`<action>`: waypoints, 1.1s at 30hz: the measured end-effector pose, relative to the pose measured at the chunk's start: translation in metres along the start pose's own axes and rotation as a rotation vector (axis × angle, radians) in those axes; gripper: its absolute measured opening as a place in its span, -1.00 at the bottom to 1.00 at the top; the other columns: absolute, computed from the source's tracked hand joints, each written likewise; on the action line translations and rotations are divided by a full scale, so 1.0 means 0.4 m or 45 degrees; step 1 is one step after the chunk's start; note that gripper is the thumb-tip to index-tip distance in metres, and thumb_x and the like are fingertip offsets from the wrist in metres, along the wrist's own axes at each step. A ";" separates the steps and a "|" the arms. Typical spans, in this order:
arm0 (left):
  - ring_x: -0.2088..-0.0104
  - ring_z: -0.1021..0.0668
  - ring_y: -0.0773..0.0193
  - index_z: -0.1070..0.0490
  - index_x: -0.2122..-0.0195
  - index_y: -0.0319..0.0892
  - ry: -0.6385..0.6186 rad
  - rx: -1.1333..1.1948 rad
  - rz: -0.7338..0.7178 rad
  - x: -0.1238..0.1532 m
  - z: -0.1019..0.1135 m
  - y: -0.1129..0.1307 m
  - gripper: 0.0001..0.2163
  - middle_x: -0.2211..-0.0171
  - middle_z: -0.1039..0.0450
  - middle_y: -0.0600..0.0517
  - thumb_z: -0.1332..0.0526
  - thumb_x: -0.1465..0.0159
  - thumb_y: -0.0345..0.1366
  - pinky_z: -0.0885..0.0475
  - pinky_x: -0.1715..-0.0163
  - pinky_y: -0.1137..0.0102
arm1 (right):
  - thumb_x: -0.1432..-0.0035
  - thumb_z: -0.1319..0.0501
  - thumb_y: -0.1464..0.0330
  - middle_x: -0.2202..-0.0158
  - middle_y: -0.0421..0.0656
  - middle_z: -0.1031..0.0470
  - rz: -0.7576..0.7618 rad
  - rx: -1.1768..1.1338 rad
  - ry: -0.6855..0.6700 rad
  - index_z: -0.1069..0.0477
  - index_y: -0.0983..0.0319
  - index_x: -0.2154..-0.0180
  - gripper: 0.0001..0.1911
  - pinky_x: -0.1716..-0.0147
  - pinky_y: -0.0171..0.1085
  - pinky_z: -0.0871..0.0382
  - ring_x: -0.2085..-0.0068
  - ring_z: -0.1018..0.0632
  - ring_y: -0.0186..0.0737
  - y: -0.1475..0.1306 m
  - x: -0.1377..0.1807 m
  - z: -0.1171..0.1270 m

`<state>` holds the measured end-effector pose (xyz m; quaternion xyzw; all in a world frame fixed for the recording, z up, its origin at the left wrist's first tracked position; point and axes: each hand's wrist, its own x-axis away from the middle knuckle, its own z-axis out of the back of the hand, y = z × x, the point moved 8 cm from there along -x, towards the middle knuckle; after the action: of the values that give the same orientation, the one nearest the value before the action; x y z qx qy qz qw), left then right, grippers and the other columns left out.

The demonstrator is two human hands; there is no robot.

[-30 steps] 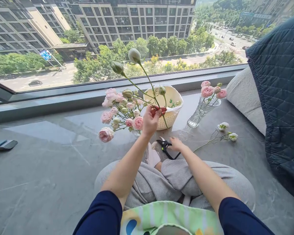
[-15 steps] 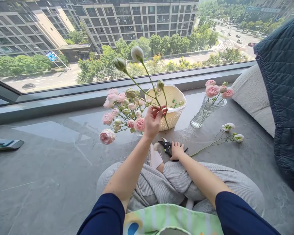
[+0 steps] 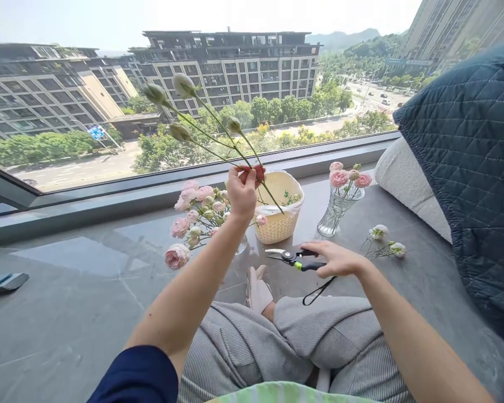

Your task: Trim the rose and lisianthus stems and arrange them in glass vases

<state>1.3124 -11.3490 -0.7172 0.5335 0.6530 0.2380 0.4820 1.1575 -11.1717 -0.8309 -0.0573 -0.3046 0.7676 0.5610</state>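
Note:
My left hand [image 3: 242, 193] is raised and grips several long green stems [image 3: 218, 137] tipped with closed buds. Below it stands a bunch of pale pink roses [image 3: 199, 215] in a glass vase [image 3: 241, 245], partly hidden by my left forearm. My right hand [image 3: 336, 258] is closed around the handles of black and green pruning shears [image 3: 302, 261], which hang a black cord [image 3: 318, 292]. The blades point left, towards a cream woven basket [image 3: 278, 208] lined with plastic. Nothing lies between the blades.
A cut-glass vase of pink roses [image 3: 338, 211] stands right of the basket, with loose cut flowers [image 3: 382, 240] beside it on the grey stone ledge [image 3: 67, 302]. White and navy quilted cushions [image 3: 466, 168] rise at the right. My crossed legs [image 3: 252, 347] lie in front, below a window.
My right hand has lifted the shears from beside my knee and moved right. My left hand with the stems has shifted left, and the whole view has tilted upward.

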 end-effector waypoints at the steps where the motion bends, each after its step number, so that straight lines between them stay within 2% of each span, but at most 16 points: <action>1: 0.13 -0.61 0.20 -0.18 0.32 -0.13 0.020 0.003 0.004 -0.028 -0.004 0.006 -0.83 0.33 -0.55 0.02 -0.22 -0.23 -0.40 -0.49 0.05 0.22 | 0.10 -0.21 0.34 -0.08 -0.07 -0.36 0.018 -0.065 0.109 -0.22 0.19 -0.16 -0.30 0.00 -0.18 -0.28 0.00 -0.44 -0.07 -0.008 0.013 0.046; 5: 0.18 -0.62 0.23 -0.15 0.34 -0.14 0.058 0.000 0.009 -0.110 -0.022 0.023 -0.83 0.39 -0.54 0.03 -0.15 -0.23 -0.51 -0.50 0.06 0.24 | 0.06 -0.22 0.26 -0.12 -0.02 -0.31 -0.112 -0.050 0.697 -0.17 0.24 -0.17 -0.28 -0.09 -0.10 -0.20 -0.08 -0.38 -0.01 0.000 0.011 0.201; 7: 0.23 -0.63 0.26 -0.16 0.35 -0.14 0.054 -0.017 0.018 -0.127 -0.030 0.025 -0.83 0.40 -0.54 0.03 -0.12 -0.24 -0.54 -0.51 0.09 0.24 | 0.06 -0.23 0.21 -0.09 0.02 -0.32 -0.196 -0.010 0.848 -0.17 0.27 -0.16 -0.27 -0.09 -0.02 -0.18 -0.08 -0.37 0.05 0.006 -0.017 0.239; 12: 0.28 -0.63 0.31 -0.15 0.34 -0.15 0.057 -0.045 0.048 -0.125 -0.042 0.012 -0.83 0.40 -0.53 0.04 -0.07 -0.24 -0.57 -0.51 0.10 0.25 | 0.10 -0.23 0.21 -0.09 0.03 -0.33 -0.190 -0.025 0.825 -0.20 0.25 -0.13 -0.28 -0.08 0.01 -0.18 -0.09 -0.37 0.06 -0.006 -0.111 0.253; 17: 0.34 -0.62 0.34 -0.14 0.35 -0.15 0.091 -0.058 0.086 -0.121 -0.037 -0.003 -0.83 0.39 -0.52 0.04 -0.05 -0.25 -0.57 -0.51 0.10 0.25 | 0.10 -0.24 0.20 -0.06 0.03 -0.35 -0.226 -0.008 0.840 -0.21 0.25 -0.12 -0.29 -0.06 0.02 -0.20 -0.07 -0.39 0.07 -0.003 -0.158 0.239; 24: 0.36 -0.62 0.36 -0.13 0.36 -0.14 0.095 -0.072 0.105 -0.135 -0.030 -0.026 -0.82 0.40 -0.52 0.05 -0.04 -0.26 -0.58 -0.53 0.16 0.32 | 0.10 -0.24 0.19 -0.05 -0.01 -0.38 -0.195 -0.035 0.845 -0.23 0.24 -0.13 -0.29 0.08 -0.13 -0.33 0.02 -0.46 0.00 0.003 -0.182 0.232; 33: 0.33 -0.63 0.30 -0.13 0.36 -0.15 0.172 -0.088 0.182 -0.152 -0.025 -0.087 -0.82 0.47 -0.47 0.08 -0.03 -0.26 -0.58 -0.49 0.10 0.23 | 0.08 -0.25 0.17 0.03 -0.05 -0.46 -0.259 0.169 0.790 -0.31 0.18 -0.05 -0.39 0.19 -0.18 -0.34 0.09 -0.50 -0.02 0.015 -0.192 0.225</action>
<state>1.2851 -11.4145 -0.7189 0.5444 0.6358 0.3295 0.4368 1.1418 -11.2780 -0.7810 -0.2209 -0.0727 0.6717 0.7034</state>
